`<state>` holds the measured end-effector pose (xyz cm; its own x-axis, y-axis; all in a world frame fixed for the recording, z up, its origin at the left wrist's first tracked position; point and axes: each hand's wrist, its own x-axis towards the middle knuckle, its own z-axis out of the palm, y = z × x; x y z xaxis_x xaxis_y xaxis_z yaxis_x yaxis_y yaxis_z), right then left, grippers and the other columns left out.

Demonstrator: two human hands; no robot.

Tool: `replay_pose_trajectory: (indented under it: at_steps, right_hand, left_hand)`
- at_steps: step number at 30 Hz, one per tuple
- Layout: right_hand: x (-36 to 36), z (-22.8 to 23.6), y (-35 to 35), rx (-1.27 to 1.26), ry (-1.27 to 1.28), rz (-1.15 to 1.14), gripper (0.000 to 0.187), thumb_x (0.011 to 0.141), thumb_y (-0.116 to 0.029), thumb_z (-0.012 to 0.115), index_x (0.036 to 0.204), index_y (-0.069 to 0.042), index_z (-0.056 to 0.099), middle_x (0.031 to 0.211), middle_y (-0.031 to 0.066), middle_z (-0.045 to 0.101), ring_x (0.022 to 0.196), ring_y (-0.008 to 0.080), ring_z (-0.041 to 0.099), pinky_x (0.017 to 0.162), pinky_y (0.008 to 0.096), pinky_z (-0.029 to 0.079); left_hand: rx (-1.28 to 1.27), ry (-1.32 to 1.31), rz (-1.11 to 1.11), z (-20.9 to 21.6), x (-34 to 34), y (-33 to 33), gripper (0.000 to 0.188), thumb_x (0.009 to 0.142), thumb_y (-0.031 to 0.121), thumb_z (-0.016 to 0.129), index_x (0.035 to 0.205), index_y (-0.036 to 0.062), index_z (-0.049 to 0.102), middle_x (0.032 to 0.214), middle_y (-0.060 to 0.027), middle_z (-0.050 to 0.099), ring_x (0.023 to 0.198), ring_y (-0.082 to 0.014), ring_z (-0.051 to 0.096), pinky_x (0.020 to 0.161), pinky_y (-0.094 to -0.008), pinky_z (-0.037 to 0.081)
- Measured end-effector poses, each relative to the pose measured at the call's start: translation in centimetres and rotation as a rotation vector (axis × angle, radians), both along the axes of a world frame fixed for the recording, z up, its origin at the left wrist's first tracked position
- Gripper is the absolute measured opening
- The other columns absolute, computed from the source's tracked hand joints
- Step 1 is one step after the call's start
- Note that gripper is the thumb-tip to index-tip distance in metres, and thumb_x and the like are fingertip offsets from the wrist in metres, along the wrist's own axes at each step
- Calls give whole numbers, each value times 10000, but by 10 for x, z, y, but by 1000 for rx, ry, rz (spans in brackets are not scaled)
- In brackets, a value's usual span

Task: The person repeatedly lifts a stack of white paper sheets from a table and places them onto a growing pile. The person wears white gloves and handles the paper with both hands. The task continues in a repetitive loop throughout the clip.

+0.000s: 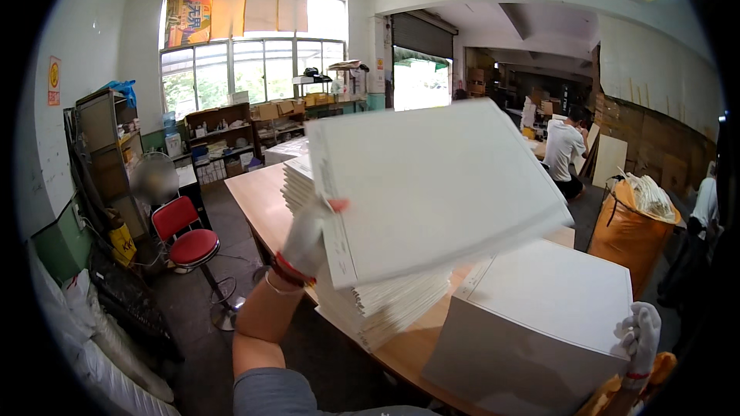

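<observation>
My left hand, in a white glove with a red cuff, is closed on the left edge of a large white sheet. That sheet is raised and tilted over the table, slightly blurred; whether it is one sheet or several together I cannot tell. Beneath it stands a tall stack of white sheets, partly hidden. At the lower right, my gloved right hand has its fingers curled round the right edge of a white pile of sheets, whose near side is in shadow.
Under the stacks is a light wooden table. A red stool and a fan stand left. To the right are an orange sack of white scraps and a crouching person. Wrapped rolls lie lower left.
</observation>
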<state>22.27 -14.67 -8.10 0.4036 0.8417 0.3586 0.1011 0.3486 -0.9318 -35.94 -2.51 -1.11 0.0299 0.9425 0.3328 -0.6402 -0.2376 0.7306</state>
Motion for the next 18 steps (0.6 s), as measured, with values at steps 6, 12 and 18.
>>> replay_pose_trajectory:
  at_steps: [6, 12, 18]
  right_hand:
    - [2, -6, -1, 57, 22, 1, 321, 986, -362, 541, 1016, -46, 589, 660, 10, 572, 439, 27, 465, 376, 143, 335]
    - [6, -9, 5, 52, 18, -18, 327, 979, -379, 552, 1016, -56, 593, 667, 12, 577, 501, 35, 516, 394, 144, 360]
    - [9, -15, 1, 81, -15, -67, 315, 991, -370, 536, 1011, -61, 593, 671, 12, 577, 501, 25, 507, 392, 142, 357]
  left_hand:
    - [168, -48, 216, 63, -56, 57, 382, 922, 88, 508, 1282, -29, 463, 1158, -168, 588, 1097, -291, 608, 922, -410, 540]
    - [-18, 161, 461, 52, -116, 128, 350, 917, 27, 513, 1252, -25, 425, 1165, -163, 540, 1049, -299, 595, 938, -452, 528]
    - [-265, 202, 474, 47, -103, 128, 254, 927, 114, 606, 1142, 0, 533, 1062, -82, 594, 941, -224, 623, 851, -364, 521]
